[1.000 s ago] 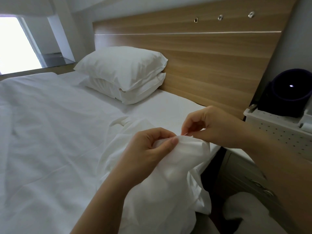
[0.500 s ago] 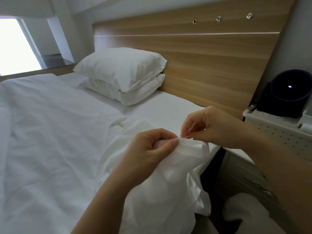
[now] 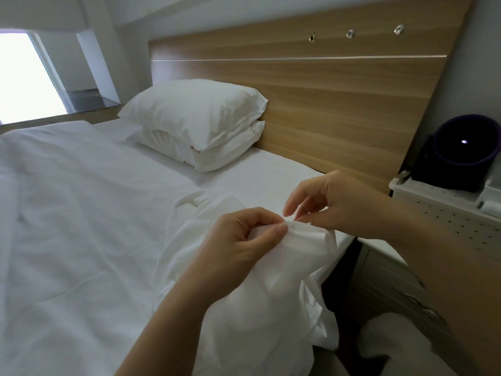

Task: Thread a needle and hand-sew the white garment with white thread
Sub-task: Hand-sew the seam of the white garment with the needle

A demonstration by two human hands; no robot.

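A white garment [image 3: 273, 291] hangs in folds over the near right edge of the bed. My left hand [image 3: 238, 245] pinches a raised fold of it between thumb and fingers. My right hand [image 3: 333, 202] hovers just right of that fold, thumb and forefinger pinched together at the cloth's top edge. A thin needle [image 3: 297, 219] seems to show at those fingertips, but it is too small to be sure. The white thread cannot be made out against the white cloth.
The bed's white sheet [image 3: 81, 226] spreads left. Two stacked pillows [image 3: 195, 123] lean on a wooden headboard [image 3: 325, 90]. At the right stands a perforated white nightstand [image 3: 447, 215] bearing a dark round object [image 3: 463, 153]. More white cloth [image 3: 393, 346] lies bottom right.
My right hand's fingers have lifted slightly off the fold and spread a little. My left hand keeps its pinch on the garment.
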